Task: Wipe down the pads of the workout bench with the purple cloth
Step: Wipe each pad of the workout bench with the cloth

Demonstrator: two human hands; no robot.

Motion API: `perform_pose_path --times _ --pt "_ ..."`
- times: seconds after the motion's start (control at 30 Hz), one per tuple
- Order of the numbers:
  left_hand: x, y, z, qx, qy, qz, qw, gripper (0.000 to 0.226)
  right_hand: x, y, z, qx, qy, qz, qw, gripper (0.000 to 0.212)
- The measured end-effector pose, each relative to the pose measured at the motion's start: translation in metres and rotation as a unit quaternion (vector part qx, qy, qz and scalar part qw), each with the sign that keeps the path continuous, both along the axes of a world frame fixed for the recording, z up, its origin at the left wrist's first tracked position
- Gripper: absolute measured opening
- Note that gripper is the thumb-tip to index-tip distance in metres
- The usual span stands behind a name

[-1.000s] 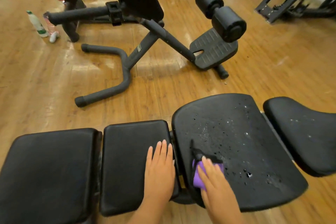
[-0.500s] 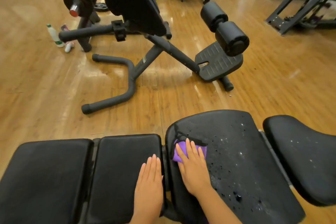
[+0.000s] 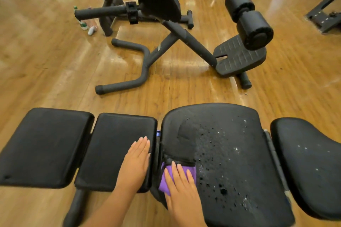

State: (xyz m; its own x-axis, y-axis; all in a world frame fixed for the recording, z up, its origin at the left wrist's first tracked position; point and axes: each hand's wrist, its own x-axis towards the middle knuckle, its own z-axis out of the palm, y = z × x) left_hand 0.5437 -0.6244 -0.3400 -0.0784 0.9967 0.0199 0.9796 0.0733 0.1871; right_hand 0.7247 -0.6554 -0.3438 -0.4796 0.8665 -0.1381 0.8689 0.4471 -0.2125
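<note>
Left hand flat on a pad, right hand flat on the cloth.

From my seat, lower centre of the frame, my left hand rests palm down with straight, closed fingers on the right edge of the second pad; the first pad sits just left of it, untouched. Just right of the gap, my right hand presses the purple cloth with straight fingers against the near left corner of the third pad. Above the cloth a dull wiped strip runs up that pad's left side, while droplets speckle its middle and right. At the right edge, the fourth pad shows a few droplets. In the upper half, another black bench stands on the wood floor, with bottles at upper left.
</note>
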Motion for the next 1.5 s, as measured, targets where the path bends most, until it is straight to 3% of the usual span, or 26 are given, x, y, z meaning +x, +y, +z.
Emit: perform_pose_path --times 0.1,0.23,0.4,0.57,0.8,1.03,1.17,1.37,1.5 --pt "0.0 -0.001 -0.002 0.007 0.009 0.003 1.0 0.068 -0.001 0.005 0.001 0.008 0.026 0.002 1.0 0.059" --pt "-0.003 -0.002 -0.007 0.015 0.0 0.003 1.0 0.067 -0.022 0.075 -0.001 0.051 0.024 -0.037 0.998 0.051" --pt "-0.002 0.0 -0.008 0.028 0.005 -0.009 1.0 0.069 -0.04 0.135 -0.001 0.027 -0.001 -0.047 0.999 0.06" --pt "0.005 0.002 -0.008 0.061 0.005 0.013 0.998 0.07 -0.028 0.088 0.004 0.049 0.006 -0.031 0.998 0.053" --pt "0.018 0.029 -0.018 0.118 0.046 0.032 0.991 0.032 0.016 -0.012 0.0 0.001 0.0 0.077 0.997 0.061" --pt "0.015 0.035 -0.022 0.09 0.048 0.021 0.995 0.04 -0.012 0.055 -0.001 0.038 0.009 -0.019 0.999 0.052" --pt "0.013 0.032 -0.022 0.082 0.053 0.007 0.995 0.039 -0.03 0.102 0.008 0.007 -0.007 -0.014 1.0 0.074" --pt "0.013 0.032 -0.019 0.07 0.05 0.008 0.996 0.033 -0.007 0.028 -0.002 0.038 0.017 0.007 0.999 0.054" --pt "0.015 0.032 -0.015 0.052 0.047 0.015 0.997 0.043 0.026 -0.021 -0.003 0.004 -0.018 0.093 0.996 0.065"
